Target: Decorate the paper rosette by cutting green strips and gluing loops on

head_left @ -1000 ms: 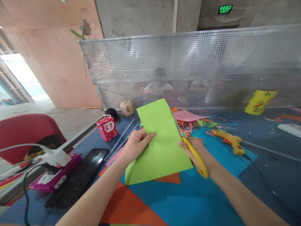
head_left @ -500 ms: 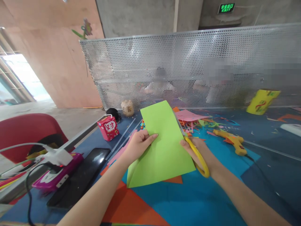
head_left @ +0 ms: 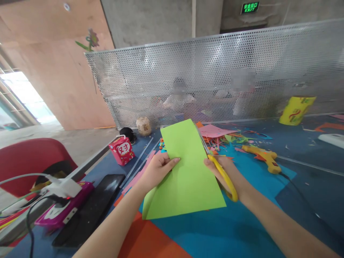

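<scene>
My left hand (head_left: 161,168) pinches a sheet of light green paper (head_left: 188,179) by its left side, thumb on top. The sheet is held tilted above the table, its lower left corner slightly creased. In my right hand (head_left: 228,172) is a pair of scissors (head_left: 227,181) with yellow handles. Their metal blades lie along the right edge of the green sheet, partly hidden by it. Under the sheet are a blue sheet (head_left: 215,233) and an orange sheet (head_left: 150,240).
A yellow glue gun (head_left: 264,157) lies right of my hands, its cord trailing forward. Paper scraps (head_left: 215,141) are heaped behind the sheet. On the left are a phone (head_left: 91,211), a purple power strip (head_left: 66,208) and a red box (head_left: 121,149). A perforated metal screen (head_left: 150,71) stands behind; people sit beyond it.
The green sheet has turned slightly and sits a little lower in view. Both hands keep their grip, with the scissors still at its right edge. The camera view has shifted somewhat.
</scene>
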`<action>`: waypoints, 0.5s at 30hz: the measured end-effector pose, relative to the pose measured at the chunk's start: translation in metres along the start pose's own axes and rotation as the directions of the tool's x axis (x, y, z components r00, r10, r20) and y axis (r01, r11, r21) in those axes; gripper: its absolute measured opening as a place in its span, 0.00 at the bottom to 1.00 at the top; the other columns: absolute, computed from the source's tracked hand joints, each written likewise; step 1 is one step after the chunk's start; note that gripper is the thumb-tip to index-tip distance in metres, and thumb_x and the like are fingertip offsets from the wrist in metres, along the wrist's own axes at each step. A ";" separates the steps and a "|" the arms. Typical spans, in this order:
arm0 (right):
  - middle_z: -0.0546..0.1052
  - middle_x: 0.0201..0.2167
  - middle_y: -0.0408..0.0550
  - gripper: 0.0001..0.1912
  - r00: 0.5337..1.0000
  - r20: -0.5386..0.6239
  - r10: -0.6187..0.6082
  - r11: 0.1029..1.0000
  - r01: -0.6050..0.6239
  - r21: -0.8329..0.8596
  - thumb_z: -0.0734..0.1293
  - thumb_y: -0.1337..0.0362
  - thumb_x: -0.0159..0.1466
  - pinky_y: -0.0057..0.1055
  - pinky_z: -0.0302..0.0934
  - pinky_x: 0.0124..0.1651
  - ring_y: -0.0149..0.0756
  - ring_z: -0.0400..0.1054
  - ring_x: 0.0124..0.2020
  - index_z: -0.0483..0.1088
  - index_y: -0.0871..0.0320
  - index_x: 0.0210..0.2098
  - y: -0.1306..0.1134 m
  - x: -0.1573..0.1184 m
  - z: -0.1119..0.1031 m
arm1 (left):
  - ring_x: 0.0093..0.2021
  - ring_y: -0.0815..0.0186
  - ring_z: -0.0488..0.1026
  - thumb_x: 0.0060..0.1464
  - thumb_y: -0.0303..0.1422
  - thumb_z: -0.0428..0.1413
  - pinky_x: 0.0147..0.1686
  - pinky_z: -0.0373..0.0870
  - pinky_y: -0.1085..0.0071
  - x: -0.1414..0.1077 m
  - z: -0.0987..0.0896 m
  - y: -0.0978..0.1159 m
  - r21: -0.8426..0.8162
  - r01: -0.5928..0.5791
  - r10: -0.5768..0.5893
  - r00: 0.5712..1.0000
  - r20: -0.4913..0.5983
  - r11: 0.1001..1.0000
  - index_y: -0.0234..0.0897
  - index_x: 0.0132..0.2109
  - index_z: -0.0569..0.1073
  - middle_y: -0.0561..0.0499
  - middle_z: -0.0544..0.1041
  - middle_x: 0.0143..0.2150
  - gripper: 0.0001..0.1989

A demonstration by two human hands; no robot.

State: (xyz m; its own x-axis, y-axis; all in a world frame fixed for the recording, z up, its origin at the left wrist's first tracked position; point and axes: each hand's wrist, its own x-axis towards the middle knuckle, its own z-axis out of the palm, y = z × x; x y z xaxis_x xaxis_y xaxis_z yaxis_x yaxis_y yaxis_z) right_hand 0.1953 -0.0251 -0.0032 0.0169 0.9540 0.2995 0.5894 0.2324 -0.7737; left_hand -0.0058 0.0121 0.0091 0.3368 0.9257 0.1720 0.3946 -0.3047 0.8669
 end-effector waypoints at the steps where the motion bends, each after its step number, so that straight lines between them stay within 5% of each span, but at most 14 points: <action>1: 0.49 0.14 0.37 0.21 1.000 -0.007 -0.001 1.000 0.001 0.012 0.54 0.46 0.56 0.27 0.41 0.20 0.28 0.47 0.17 0.47 0.54 0.18 0.000 0.001 0.000 | 0.19 0.69 0.66 0.45 0.46 0.52 0.17 0.60 0.75 0.000 0.000 0.000 -0.002 -0.004 0.004 1.000 0.016 1.000 0.35 0.26 0.71 0.53 0.70 0.19 0.17; 7: 0.51 0.14 0.37 0.21 1.000 -0.019 -0.015 0.999 0.016 0.043 0.58 0.46 0.54 0.26 0.42 0.19 0.27 0.48 0.16 0.48 0.55 0.18 -0.003 0.002 -0.003 | 0.18 0.70 0.65 0.44 0.46 0.53 0.16 0.59 0.76 -0.001 0.002 0.005 -0.028 -0.005 0.007 0.996 0.085 1.000 0.35 0.25 0.70 0.54 0.68 0.17 0.17; 15: 0.54 0.09 0.35 0.21 0.971 0.008 0.238 0.936 -0.232 0.267 0.56 0.43 0.54 0.24 0.45 0.11 0.25 0.50 0.08 0.50 0.54 0.20 -0.004 -0.001 0.000 | 0.19 0.71 0.64 0.41 0.45 0.55 0.17 0.59 0.77 0.000 0.003 0.003 -0.045 0.004 -0.003 1.000 0.029 0.999 0.34 0.21 0.68 0.54 0.68 0.17 0.17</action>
State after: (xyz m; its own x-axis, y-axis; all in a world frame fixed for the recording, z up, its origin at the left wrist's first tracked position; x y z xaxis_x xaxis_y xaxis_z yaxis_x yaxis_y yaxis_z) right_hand 0.1930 -0.0274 0.0000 0.1499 0.9834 0.1020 0.3320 0.0471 -0.9421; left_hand -0.0021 0.0102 0.0103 0.3603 0.9197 0.1558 0.3570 -0.2902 0.8879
